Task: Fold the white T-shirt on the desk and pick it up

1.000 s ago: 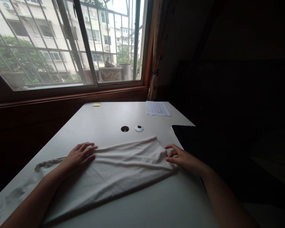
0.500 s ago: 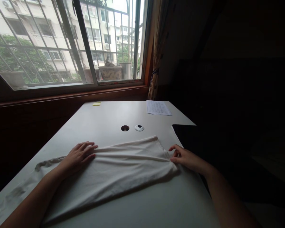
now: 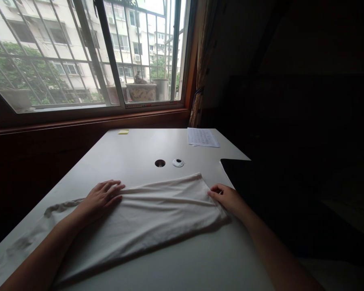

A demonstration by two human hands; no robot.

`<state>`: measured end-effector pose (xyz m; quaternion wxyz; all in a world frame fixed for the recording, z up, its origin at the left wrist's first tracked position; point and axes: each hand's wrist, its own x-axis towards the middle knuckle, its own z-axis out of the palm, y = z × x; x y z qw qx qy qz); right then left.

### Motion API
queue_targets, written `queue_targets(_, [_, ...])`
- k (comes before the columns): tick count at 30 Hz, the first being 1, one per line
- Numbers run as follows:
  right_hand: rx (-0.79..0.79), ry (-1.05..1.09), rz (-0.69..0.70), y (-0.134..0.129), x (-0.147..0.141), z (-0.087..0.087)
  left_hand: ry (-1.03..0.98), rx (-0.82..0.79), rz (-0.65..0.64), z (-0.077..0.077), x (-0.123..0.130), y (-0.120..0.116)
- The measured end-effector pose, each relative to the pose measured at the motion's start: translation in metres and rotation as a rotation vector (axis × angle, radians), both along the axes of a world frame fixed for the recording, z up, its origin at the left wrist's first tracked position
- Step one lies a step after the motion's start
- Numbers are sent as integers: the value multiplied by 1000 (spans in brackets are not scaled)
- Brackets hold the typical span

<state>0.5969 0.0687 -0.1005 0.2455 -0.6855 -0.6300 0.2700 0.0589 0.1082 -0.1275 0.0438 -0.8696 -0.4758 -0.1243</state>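
Observation:
A white garment [image 3: 164,206], shaped like a trouser leg, lies across the white table with soft lengthwise creases. Its narrow hemmed end points right, and it widens toward the near left, where my forearm hides part of it. My left hand [image 3: 104,198] rests flat on its far edge, fingers spread. At the hemmed end, my right hand [image 3: 224,196] has thumb and fingers pinched together on the hem.
The white table [image 3: 133,157] has two round cable holes, one open hole [image 3: 160,163] and one with a white cap [image 3: 178,163]. Printed sheets [image 3: 203,137] and a yellow sticky note [image 3: 123,131] lie at the back. A dark object [image 3: 239,173] borders the right side, below a barred window.
My right hand has moved left and slightly up along the hem, and its fingers have closed on it. The left hand stays in place.

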Motion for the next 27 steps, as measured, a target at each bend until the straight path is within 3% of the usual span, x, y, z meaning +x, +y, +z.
queue_targets(8, [123,-67,-70,3,3,-4,13,12,-5,-3,-2,2])
queue_targets(16, [-22,100,14,0,12,-3,9,21,9,-2,-2,2])
queue_targets(20, [-188,218,153,-9,24,10,45,41,50,-9,-11,6])
queue_targets(25, [-149,39,176,-20,34,31,66,63,72,-18,-23,14])
queue_targets(27, [-218,21,219,-24,37,35,70,70,81,-20,-26,16])
